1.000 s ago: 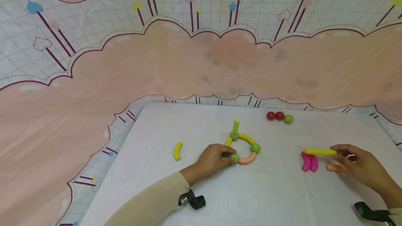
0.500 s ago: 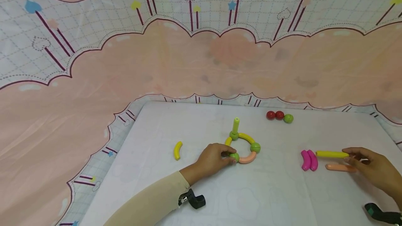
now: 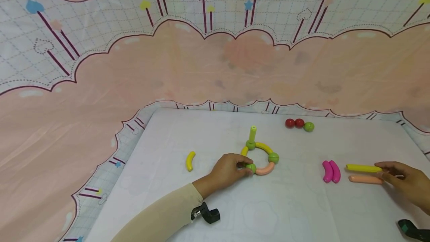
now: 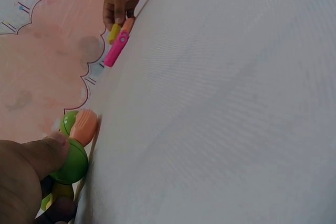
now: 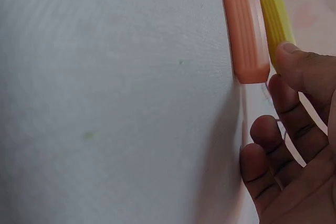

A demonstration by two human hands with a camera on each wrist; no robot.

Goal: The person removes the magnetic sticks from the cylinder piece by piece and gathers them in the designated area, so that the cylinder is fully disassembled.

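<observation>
In the head view my left hand (image 3: 228, 170) pinches a green ball (image 3: 251, 168), part of a ring on the white table. Yellow curved rods (image 3: 264, 147), a peach curved rod (image 3: 265, 169) and another green ball (image 3: 273, 158) belong to that ring. A light green rod (image 3: 252, 134) sticks out of the ring's top ball (image 3: 250, 145). My right hand (image 3: 404, 182) pinches the right end of a straight yellow rod (image 3: 362, 168). Just in front of it lies a straight peach rod (image 3: 365, 179). The left wrist view shows my left thumb (image 4: 50, 153) on the green ball.
Two magenta curved rods (image 3: 331, 171) lie side by side left of the yellow rod. Two red balls (image 3: 294, 123) and a green ball (image 3: 309, 126) sit in a row at the back. A curved yellow rod (image 3: 190, 161) lies on the left of the white table (image 3: 285, 212).
My right hand has moved right with the yellow rod, from above the magenta rods to beside the peach rod, which now shows more fully. My left hand stays on the ring.
</observation>
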